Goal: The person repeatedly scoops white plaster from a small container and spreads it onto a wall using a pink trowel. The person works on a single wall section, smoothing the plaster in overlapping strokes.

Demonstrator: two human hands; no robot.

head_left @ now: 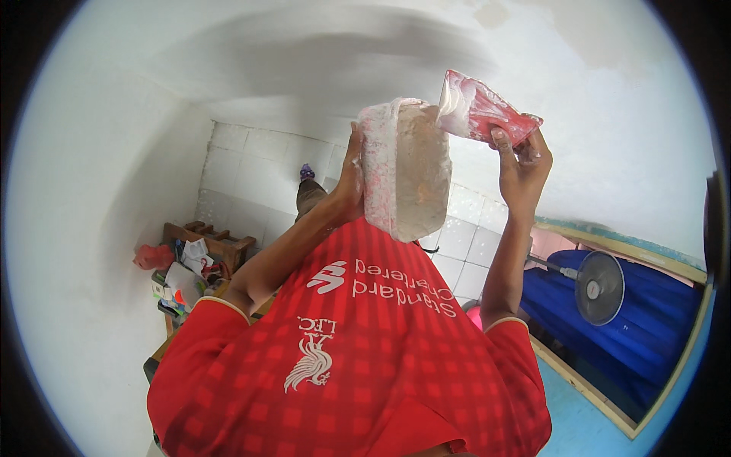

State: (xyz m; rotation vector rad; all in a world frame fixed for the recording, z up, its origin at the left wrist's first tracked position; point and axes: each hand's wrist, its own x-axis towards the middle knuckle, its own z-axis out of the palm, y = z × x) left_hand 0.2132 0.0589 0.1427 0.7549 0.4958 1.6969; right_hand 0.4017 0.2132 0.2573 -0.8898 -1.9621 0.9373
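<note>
My left hand (351, 174) grips the left side of a boxy plastic tub (380, 164), its wall smeared white over pink-red. The tub is tilted so its opening shows, with greyish paste (423, 171) inside. In my right hand (525, 169) is a flat red putty scraper (487, 113), pinched between thumb and fingers at its right end. White paste streaks the scraper's face. Its left edge is at the tub's upper right rim; I cannot tell whether they touch. Some white paste marks my right fingers.
A white wall (304, 68) with faint patches rises ahead, above a tiled floor (244, 160). At the left stands a wooden piece of furniture (204, 234) beside a cluttered pile (186, 278). To the right, a fan (599, 288) stands before blue cloth (647, 335) within a wooden-framed opening.
</note>
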